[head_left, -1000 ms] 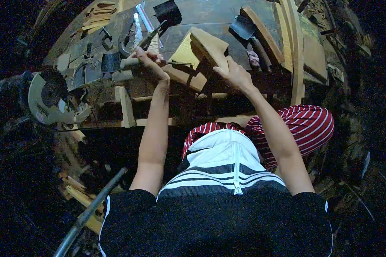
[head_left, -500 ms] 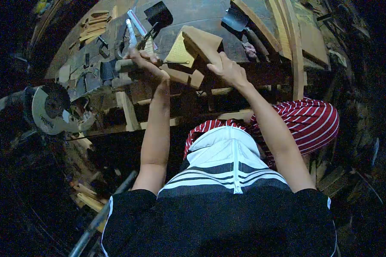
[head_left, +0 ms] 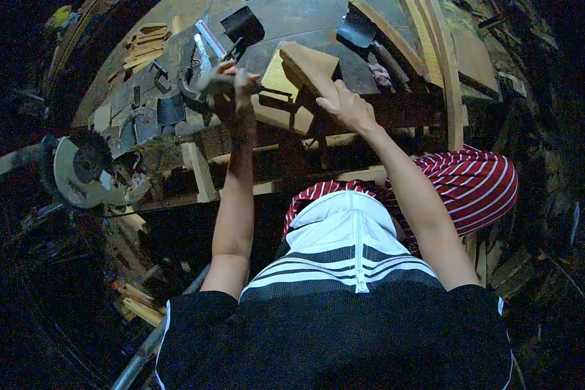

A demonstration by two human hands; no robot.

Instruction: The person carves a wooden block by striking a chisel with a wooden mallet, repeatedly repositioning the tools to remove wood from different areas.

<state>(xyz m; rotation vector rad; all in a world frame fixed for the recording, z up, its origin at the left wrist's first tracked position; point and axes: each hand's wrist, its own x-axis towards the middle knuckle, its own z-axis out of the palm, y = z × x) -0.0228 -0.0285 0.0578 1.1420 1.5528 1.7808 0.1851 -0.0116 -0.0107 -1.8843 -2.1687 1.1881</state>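
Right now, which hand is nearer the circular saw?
Left. The left hand, gripping a tool handle, is up and right of the circular saw; the right hand rests farther right on the wood block.

Small dark print on circular saw guard (head_left: 78,185), too blurred to read.

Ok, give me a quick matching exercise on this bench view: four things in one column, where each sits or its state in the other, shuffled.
Things:
1. left hand
2. right hand
3. circular saw
4. striped cloth

Places or states:
A. below the bench edge, far left
B. closed around a tool handle
C. resting on the wooden block
D. low at the right, by the right forearm

Pairs: 1-B, 2-C, 3-A, 4-D
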